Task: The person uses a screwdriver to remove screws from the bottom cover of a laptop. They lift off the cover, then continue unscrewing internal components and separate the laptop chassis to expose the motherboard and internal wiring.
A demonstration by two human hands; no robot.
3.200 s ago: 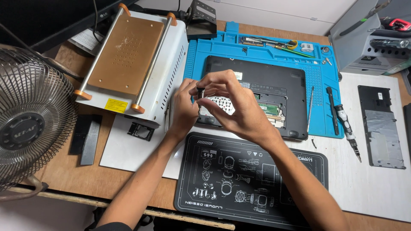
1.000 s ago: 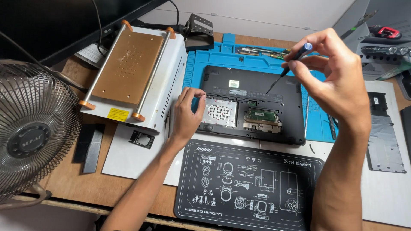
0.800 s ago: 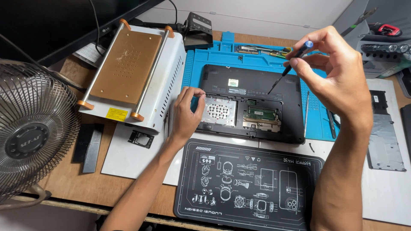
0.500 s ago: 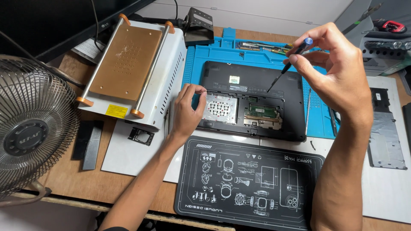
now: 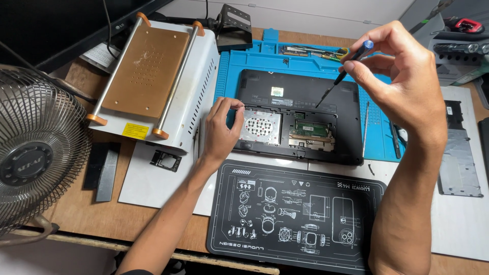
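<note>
A black laptop (image 5: 305, 91) lies bottom-up on a blue work mat (image 5: 244, 56), its service bay uncovered. A silver perforated drive (image 5: 261, 126) and a green memory module (image 5: 310, 128) show inside. My left hand (image 5: 221, 132) rests on the laptop's left edge, fingertips touching the drive's corner, holding nothing. My right hand (image 5: 402, 76) hovers above the laptop's right side, pinching a thin blue-capped screwdriver (image 5: 342, 75) whose tip points down toward the bay's upper edge.
A white heating machine with a copper plate (image 5: 153, 76) stands left of the mat, a metal fan (image 5: 35, 153) at far left. A black printed mat (image 5: 300, 214) lies in front. A black cover panel (image 5: 458, 163) and loose tools (image 5: 395, 137) lie to the right.
Earlier both hands worked together over the drive bay. Since then my right hand has lifted away up and right with the screwdriver; over the last second it barely moves. My left hand stays.
</note>
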